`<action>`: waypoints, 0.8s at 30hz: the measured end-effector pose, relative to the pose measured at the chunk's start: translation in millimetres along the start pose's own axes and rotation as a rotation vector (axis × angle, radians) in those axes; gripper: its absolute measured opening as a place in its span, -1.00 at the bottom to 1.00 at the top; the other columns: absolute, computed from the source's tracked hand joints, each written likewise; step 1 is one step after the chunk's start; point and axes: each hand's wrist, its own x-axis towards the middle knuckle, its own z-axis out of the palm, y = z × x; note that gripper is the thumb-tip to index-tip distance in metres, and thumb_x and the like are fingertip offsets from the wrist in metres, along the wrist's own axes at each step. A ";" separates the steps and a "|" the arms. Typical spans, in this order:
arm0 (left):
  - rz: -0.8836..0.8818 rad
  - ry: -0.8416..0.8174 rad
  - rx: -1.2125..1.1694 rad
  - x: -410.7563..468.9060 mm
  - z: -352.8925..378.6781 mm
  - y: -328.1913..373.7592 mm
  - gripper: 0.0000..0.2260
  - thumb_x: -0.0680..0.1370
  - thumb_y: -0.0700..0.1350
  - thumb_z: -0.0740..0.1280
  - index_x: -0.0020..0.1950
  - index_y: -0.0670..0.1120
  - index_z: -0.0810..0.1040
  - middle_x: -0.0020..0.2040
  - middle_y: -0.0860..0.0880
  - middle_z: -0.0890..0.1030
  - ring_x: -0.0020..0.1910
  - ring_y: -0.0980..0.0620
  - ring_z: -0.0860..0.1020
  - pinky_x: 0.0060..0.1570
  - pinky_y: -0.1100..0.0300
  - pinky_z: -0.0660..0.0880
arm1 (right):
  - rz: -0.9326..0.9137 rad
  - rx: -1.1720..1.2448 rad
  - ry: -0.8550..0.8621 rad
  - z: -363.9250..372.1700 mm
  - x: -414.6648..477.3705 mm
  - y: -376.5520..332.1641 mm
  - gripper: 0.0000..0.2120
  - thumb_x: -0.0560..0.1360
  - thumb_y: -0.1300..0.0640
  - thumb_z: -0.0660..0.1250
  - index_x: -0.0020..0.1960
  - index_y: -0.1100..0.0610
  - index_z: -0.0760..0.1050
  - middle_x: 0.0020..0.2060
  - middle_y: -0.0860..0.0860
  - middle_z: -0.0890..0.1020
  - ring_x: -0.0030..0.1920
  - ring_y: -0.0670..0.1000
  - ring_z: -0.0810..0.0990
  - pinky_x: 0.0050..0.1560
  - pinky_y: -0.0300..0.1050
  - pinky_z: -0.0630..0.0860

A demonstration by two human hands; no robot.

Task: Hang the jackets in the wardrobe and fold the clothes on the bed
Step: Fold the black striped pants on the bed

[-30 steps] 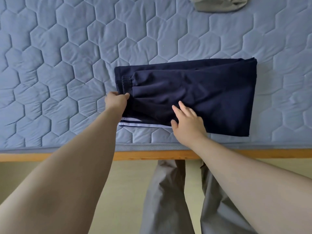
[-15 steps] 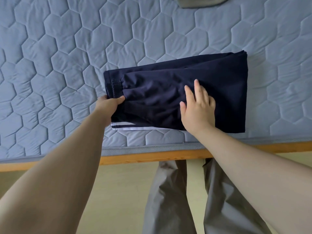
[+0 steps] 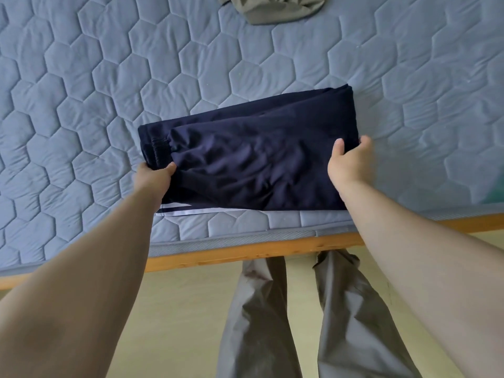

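Observation:
Folded navy trousers (image 3: 253, 162) with white side stripes lie on the blue quilted mattress (image 3: 109, 85), close to its near edge. My left hand (image 3: 154, 177) pinches the elastic waistband end at the left. At the right folded end, my right hand (image 3: 347, 162) grips the fabric, thumb on top and fingers curled round the edge. The trousers look flat on the bed; I cannot tell whether either end is lifted.
An olive-grey garment (image 3: 275, 8) lies bunched at the far edge of view. The wooden bed frame (image 3: 245, 252) runs along the near side of the mattress. Below it are my grey-trousered legs (image 3: 300, 317) on a pale green floor.
My right hand slid from the middle of the trousers, where it pressed flat, to the right folded end and took hold of it. My left hand kept its hold on the waistband.

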 end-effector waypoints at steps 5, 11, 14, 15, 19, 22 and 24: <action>-0.016 -0.016 -0.061 -14.9 -6.7 4.9 -0.57 0.49 -0.04 0.55 0.29 -0.09 0.53 0.14 -0.02 0.62 0.05 -0.07 0.63 -0.24 0.20 0.53 | 0.088 0.046 -0.275 -18.4 24.4 10.4 -0.33 0.58 -0.30 0.20 0.46 0.19 0.35 0.36 0.10 0.50 0.32 0.21 0.50 0.30 0.11 0.45; -0.017 -0.031 -0.110 -35.7 -21.3 18.4 -0.57 0.40 -0.04 0.61 0.19 -0.02 0.55 0.04 -0.01 0.67 -0.01 -0.07 0.66 0.00 0.00 0.62 | -0.022 0.037 -0.297 -26.5 23.2 16.3 -0.47 0.64 -0.22 0.15 0.30 0.23 0.43 0.21 0.14 0.57 0.16 0.22 0.55 0.10 0.03 0.46; -0.012 -0.043 -0.138 -56.1 -19.1 30.7 -0.64 0.42 -0.11 0.59 0.13 -0.02 0.54 -0.02 0.00 0.66 -0.06 -0.05 0.65 -0.13 0.06 0.60 | -0.020 0.028 -0.327 -33.7 21.4 17.9 -0.57 0.63 -0.15 0.20 0.28 0.18 0.43 0.19 0.13 0.58 0.13 0.23 0.57 0.20 0.15 0.52; -0.013 -0.049 -0.145 -62.9 -17.3 34.3 -0.65 0.42 -0.13 0.59 0.12 -0.03 0.54 -0.04 0.00 0.65 -0.07 -0.05 0.65 -0.18 0.08 0.59 | -0.018 0.017 -0.344 -36.2 21.5 19.4 -0.60 0.62 -0.11 0.22 0.27 0.17 0.43 0.19 0.13 0.58 0.13 0.23 0.57 0.19 0.14 0.52; -0.004 -0.079 -0.187 -94.8 -30.3 64.4 -0.58 0.41 -0.20 0.57 0.23 -0.08 0.57 0.00 -0.07 0.69 -0.12 -0.10 0.69 -0.33 0.06 0.62 | -0.015 -0.030 -0.448 -44.6 12.5 17.6 -0.64 0.59 0.00 0.29 0.30 0.16 0.39 0.20 0.11 0.58 0.11 0.22 0.57 0.07 0.01 0.50; 0.077 -0.111 -0.216 -124.5 -73.3 100.0 -0.58 0.43 -0.24 0.54 0.27 -0.08 0.60 0.05 -0.10 0.72 -0.07 -0.11 0.72 -0.29 0.01 0.66 | -0.012 -0.064 -0.535 -44.5 -10.4 4.4 -0.44 0.57 -0.02 0.32 0.45 0.22 0.28 0.35 0.15 0.50 0.28 0.25 0.52 0.24 0.08 0.50; 0.138 -0.104 -0.214 -154.6 -107.5 128.8 -0.60 0.44 -0.25 0.53 0.26 -0.06 0.61 0.03 -0.06 0.74 -0.06 -0.08 0.73 -0.27 0.03 0.66 | 0.029 -0.072 -0.613 -36.8 -30.0 -6.1 -0.30 0.50 -0.08 0.35 0.50 0.23 0.22 0.39 0.17 0.47 0.32 0.24 0.50 0.32 0.08 0.49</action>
